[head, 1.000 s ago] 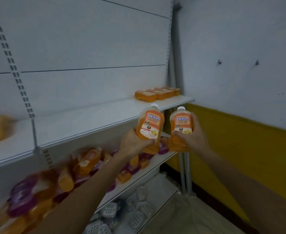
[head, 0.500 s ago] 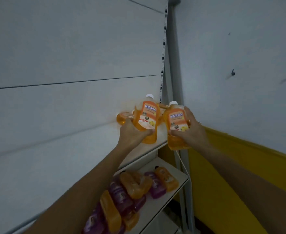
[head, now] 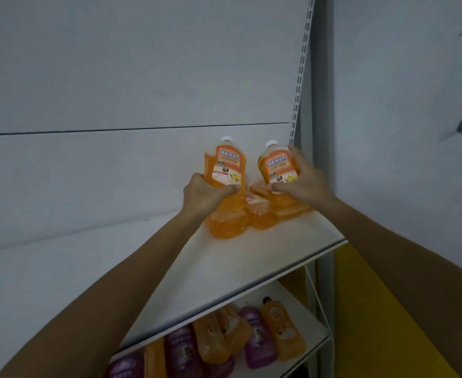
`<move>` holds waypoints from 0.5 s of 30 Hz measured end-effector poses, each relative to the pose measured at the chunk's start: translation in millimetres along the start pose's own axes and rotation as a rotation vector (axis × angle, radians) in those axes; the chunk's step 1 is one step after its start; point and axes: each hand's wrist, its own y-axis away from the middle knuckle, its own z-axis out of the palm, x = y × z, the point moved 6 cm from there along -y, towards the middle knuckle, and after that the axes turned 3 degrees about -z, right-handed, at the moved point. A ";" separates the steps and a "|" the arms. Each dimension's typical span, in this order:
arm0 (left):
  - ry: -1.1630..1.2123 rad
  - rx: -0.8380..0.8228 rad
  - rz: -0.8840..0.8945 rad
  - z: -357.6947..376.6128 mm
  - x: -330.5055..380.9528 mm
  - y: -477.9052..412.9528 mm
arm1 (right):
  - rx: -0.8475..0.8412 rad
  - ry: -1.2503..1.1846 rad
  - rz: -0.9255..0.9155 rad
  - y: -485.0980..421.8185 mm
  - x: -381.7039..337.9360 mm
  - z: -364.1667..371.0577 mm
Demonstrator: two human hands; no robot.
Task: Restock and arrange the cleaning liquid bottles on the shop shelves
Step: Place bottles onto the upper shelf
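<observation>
Back panel (head: pixel 115 77): plain white, behind the upper shelf (head: pixel 238 263); the shelf's front half is bare.
Left hand (head: pixel 205 195): fingers curled round the lower body of the left bottle (head: pixel 225 167).
Left bottle: orange liquid, white cap, label facing the camera, near upright, over the shelf's back right corner.
Lying bottles (head: pixel 257 211): a few orange ones flat on the shelf, directly under and between the two held bottles. Cannot tell whether the held ones touch them.
Right bottle (head: pixel 279 166): same kind, tipped slightly left, just beside the slotted post (head: pixel 300 77).
Right hand (head: pixel 303 184): fingers wrapped round the bottle's side, thumb across the front below the label.
Lower shelf (head: pixel 295 298): orange and purple bottles (head: pixel 224 339) lying in a loose row.
Risk 1: set down on the rounded flat bottles, either upright bottle would likely rock and topple; there is no level footing there.
Risk 2: a toppled bottle could roll forward over the bare shelf and off its edge.
Risk 3: the right bottle could knock the post if pushed further in.
Change from half a second ago: both bottles are now deeper in, over the corner; the right one then hung past the shelf's end. The hands are further apart.
</observation>
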 end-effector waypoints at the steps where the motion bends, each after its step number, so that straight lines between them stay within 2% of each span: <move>1: 0.001 0.017 -0.006 4.4 -2.0 -3.9 | -0.030 -0.010 -0.002 -11.3 5.9 3.7; 5: -0.006 0.095 -0.048 21.2 -3.2 -13.2 | -0.125 -0.148 0.031 -53.3 30.7 16.6; 9: -0.118 0.181 -0.093 35.3 1.3 -15.9 | -0.294 -0.212 0.032 -85.8 47.8 36.7; 15: -0.199 0.293 -0.211 46.2 2.8 -14.8 | -0.519 -0.332 0.080 -99.1 58.1 58.6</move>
